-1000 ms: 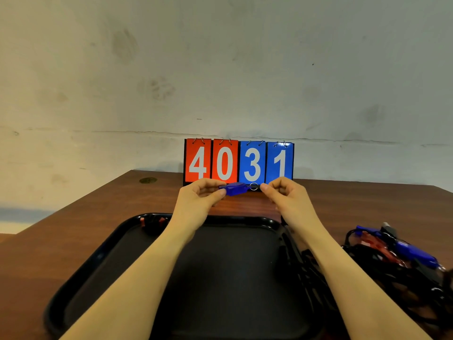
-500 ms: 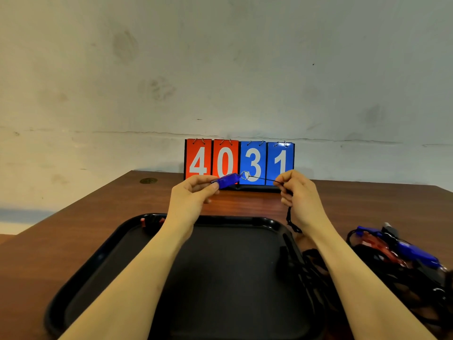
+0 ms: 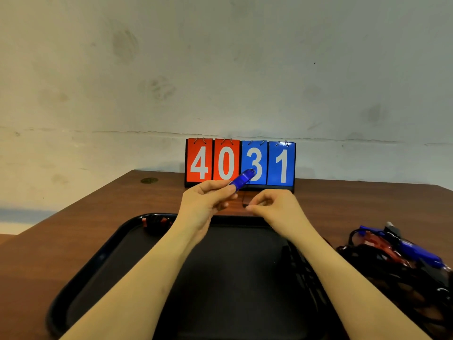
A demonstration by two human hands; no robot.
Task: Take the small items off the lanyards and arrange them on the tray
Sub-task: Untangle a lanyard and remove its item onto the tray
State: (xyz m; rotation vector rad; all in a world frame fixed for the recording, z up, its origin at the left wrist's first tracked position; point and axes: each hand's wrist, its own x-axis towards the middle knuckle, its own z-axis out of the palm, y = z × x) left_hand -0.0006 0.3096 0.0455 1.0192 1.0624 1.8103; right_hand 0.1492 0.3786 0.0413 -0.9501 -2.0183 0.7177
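The left hand [image 3: 206, 202] pinches a small blue item [image 3: 241, 179] between thumb and fingers, its free end tilted up and to the right, in front of the flip-number board [image 3: 240, 163] at the far edge of the table [image 3: 73, 217]. Half a second ago this item lay nearly level and a thin cord ran taut from its ring across to the right hand; now the right hand [image 3: 272, 207] has dropped lower and nearer, its fingertips pinched on a short dark bit of cord [image 3: 244, 204] just below the item. Whether that cord is attached to the ring now, I cannot tell, though it looks slack or free, so I would judge the item is off its lanyard or very nearly so.

Both hands hover above the far rim of the black tray [image 3: 98, 261], which already holds something small and red in its far left corner [image 3: 154, 220]. To the right of the tray lies a tangle of lanyards [image 3: 392, 256] with blue and red items in it, so plenty remains.
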